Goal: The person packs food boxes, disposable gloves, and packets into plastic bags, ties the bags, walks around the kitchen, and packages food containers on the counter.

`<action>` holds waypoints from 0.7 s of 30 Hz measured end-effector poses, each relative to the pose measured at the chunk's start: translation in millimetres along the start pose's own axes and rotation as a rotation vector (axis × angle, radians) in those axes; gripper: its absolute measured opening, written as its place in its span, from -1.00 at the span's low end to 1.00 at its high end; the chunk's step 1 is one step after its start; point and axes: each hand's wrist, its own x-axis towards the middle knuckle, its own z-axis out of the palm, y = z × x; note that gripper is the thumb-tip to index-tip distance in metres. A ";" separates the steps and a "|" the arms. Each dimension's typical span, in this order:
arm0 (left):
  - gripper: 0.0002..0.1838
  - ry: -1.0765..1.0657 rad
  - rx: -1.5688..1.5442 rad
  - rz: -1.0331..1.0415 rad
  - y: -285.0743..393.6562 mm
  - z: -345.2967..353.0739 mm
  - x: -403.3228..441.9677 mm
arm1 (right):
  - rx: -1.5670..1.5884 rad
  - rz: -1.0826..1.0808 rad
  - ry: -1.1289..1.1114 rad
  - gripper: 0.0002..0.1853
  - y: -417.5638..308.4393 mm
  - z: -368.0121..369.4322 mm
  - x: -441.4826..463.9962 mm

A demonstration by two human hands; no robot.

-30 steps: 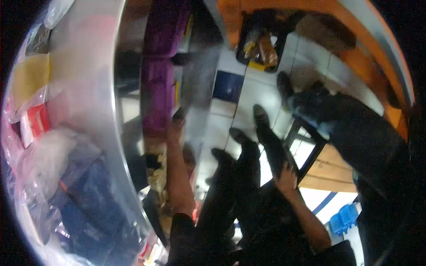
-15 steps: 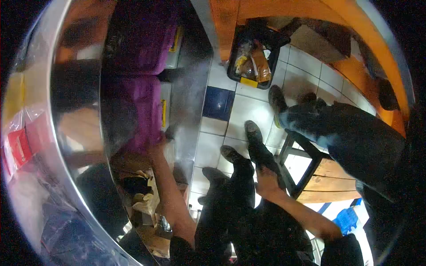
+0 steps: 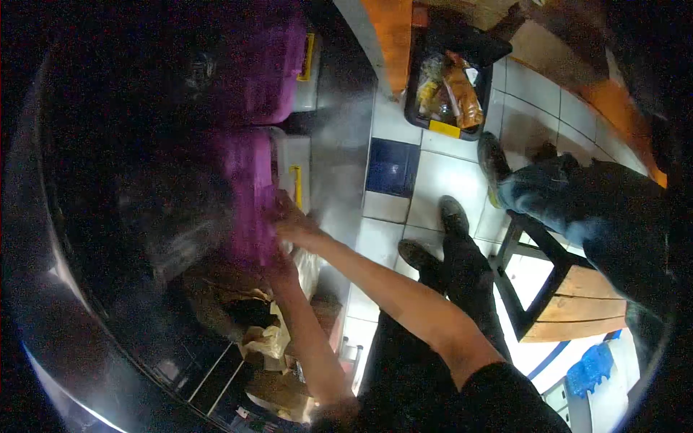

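A storage box with a purple lid (image 3: 249, 162) and a pale body (image 3: 294, 155) stands on the dark shelf at left, a yellow latch on its side. My right hand (image 3: 294, 222) reaches across to the near end of the lid, its fingers closed at the edge. Just below it, my left hand (image 3: 280, 268) is against the lid's near corner; shadow hides its fingers. A crumpled plastic bag (image 3: 307, 270) shows beside my hands.
Another purple-lidded box (image 3: 274, 86) sits farther along the shelf. An open black crate (image 3: 413, 108) holding packaged goods is on the tiled floor. Another person's leg (image 3: 577, 195) and a wooden-topped stool (image 3: 585, 303) are at right. An open cardboard box (image 3: 278, 335) lies nearest.
My right hand has left my thigh area and come over to the purple lid beside my left hand. My view has shifted left and closer to the shelf.
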 end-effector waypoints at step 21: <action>-0.50 0.051 -0.160 0.135 -4.8 -49.4 0.9 | 0.359 0.160 -0.277 -0.17 -16.2 12.0 -61.9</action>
